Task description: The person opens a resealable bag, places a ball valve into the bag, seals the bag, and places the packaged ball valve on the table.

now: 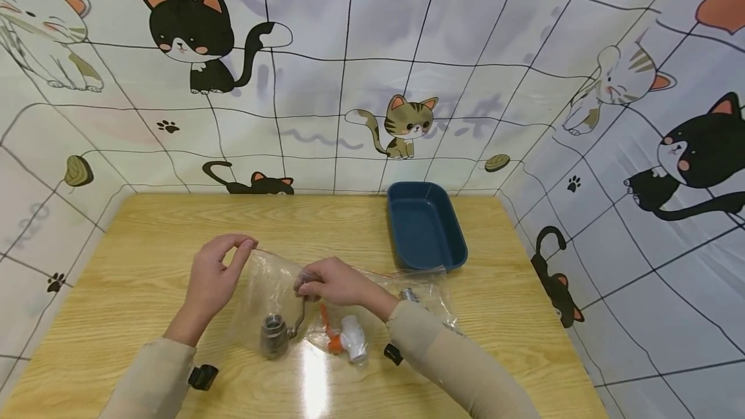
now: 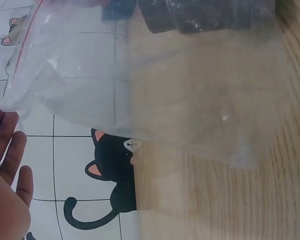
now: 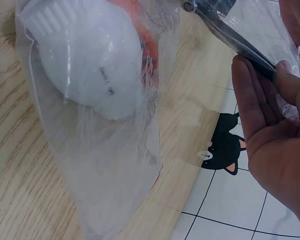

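Note:
My left hand (image 1: 215, 270) pinches the top left corner of a clear zip bag (image 1: 256, 290) with a red seal line. Low in that bag sits a grey metal valve (image 1: 273, 336) with a thin bent lever. My right hand (image 1: 337, 280) pinches the end of the lever (image 3: 230, 37). Plastic film gathers about these fingertips, and I cannot tell whether it lies between them and the lever. Just right of the metal valve, a white plastic valve (image 1: 352, 338) with an orange handle (image 1: 334, 343) lies in another clear bag, below my right wrist.
Behind my right forearm lies another clear bag (image 1: 436, 286) with a shiny metal piece (image 1: 410, 294), partly hidden by the sleeve. A dark blue tray (image 1: 427, 228) stands at the back right of the wooden table (image 1: 174, 218). Cat-patterned cloth walls (image 1: 314, 83) rise along the table's back and sides.

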Action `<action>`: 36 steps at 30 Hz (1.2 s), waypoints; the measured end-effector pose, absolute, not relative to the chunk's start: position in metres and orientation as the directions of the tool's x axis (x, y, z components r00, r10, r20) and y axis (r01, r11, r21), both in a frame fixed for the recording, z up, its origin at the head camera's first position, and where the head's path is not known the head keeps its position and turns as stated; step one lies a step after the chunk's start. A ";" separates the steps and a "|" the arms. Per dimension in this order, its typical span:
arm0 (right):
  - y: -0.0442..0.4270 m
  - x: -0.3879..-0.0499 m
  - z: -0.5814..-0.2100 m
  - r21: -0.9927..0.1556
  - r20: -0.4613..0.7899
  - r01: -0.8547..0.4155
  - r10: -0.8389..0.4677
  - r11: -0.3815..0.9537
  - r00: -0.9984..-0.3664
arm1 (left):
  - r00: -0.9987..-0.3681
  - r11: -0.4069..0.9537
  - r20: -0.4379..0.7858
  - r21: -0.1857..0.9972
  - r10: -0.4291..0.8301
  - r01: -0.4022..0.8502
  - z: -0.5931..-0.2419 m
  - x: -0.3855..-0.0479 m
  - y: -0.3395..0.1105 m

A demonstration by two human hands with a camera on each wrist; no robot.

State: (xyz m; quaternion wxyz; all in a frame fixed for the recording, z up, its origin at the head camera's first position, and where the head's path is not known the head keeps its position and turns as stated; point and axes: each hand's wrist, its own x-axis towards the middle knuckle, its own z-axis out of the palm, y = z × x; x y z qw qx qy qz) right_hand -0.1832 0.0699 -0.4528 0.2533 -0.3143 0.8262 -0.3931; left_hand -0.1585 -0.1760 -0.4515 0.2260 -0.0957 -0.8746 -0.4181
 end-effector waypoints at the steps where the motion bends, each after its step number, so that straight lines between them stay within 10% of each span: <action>1: 0.069 -0.184 -0.453 -0.809 -0.184 -0.311 -0.718 0.498 -0.671 | -0.881 0.632 0.473 0.689 -0.023 0.354 -0.453 -0.158 -0.177; 16: 0.059 -0.206 -0.467 -0.788 -0.261 -0.265 -0.692 0.556 -0.673 | -0.872 0.627 0.485 0.700 -0.066 0.342 -0.456 -0.156 -0.190; 36: 0.044 -0.226 -0.489 -0.722 -0.260 -0.179 -0.503 0.668 -0.824 | -0.877 0.683 0.481 0.644 -0.011 0.345 -0.457 -0.151 -0.198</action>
